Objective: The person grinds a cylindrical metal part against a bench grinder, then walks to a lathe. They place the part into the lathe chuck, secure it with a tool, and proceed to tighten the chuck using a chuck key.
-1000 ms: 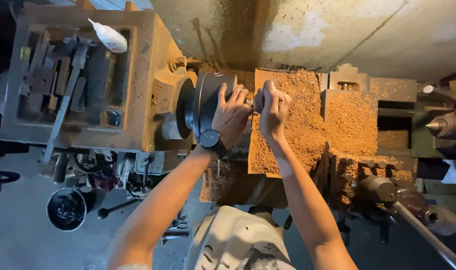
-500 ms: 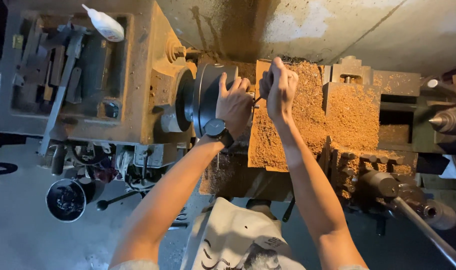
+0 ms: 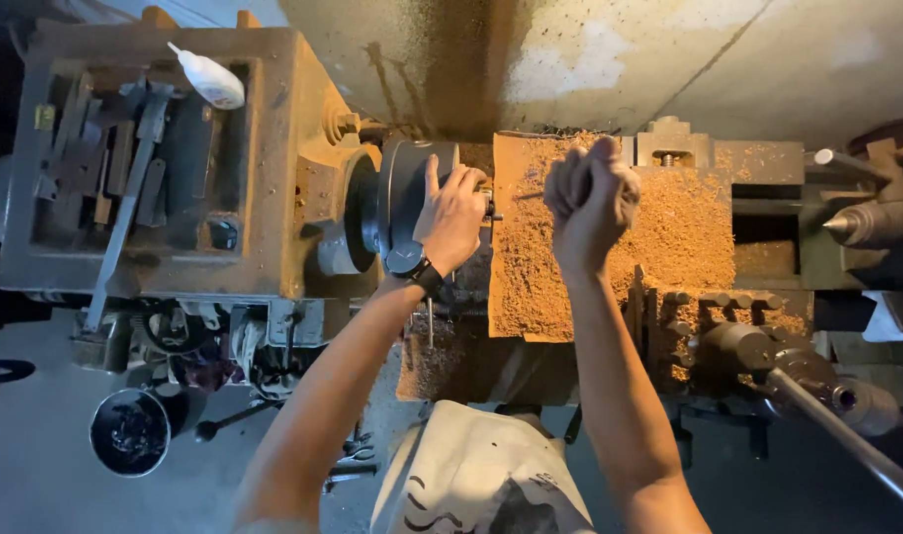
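1. Steel first: we see the dark round lathe chuck (image 3: 404,203) at the end of the headstock, its axis running left to right along the machine.
2. Our left hand (image 3: 453,216) lies spread over the chuck's right face and rim, fingers curled on it, with a black wristwatch (image 3: 412,263) on the wrist; this hand is the nearer of the two to the chuck.
3. Our right hand (image 3: 590,198) is closed in a fist just right of the chuck, apart from it, gripping a thin dark rod-like tool (image 3: 531,194) that points left toward the chuck; we cannot tell what kind of tool it is.
4. Under the right hand sits the flat carriage plate (image 3: 669,237), thickly covered in orange-brown sawdust and fine shavings.
5. Far right, the pointed metal tailstock centre (image 3: 847,225) faces back along the same axis.
6. Left, the worn, dusty headstock top (image 3: 273,148) holds a tray of metal tools and a white squeeze bottle (image 3: 210,77).
7. Near left, on the floor, stands a round dark tin (image 3: 130,431).
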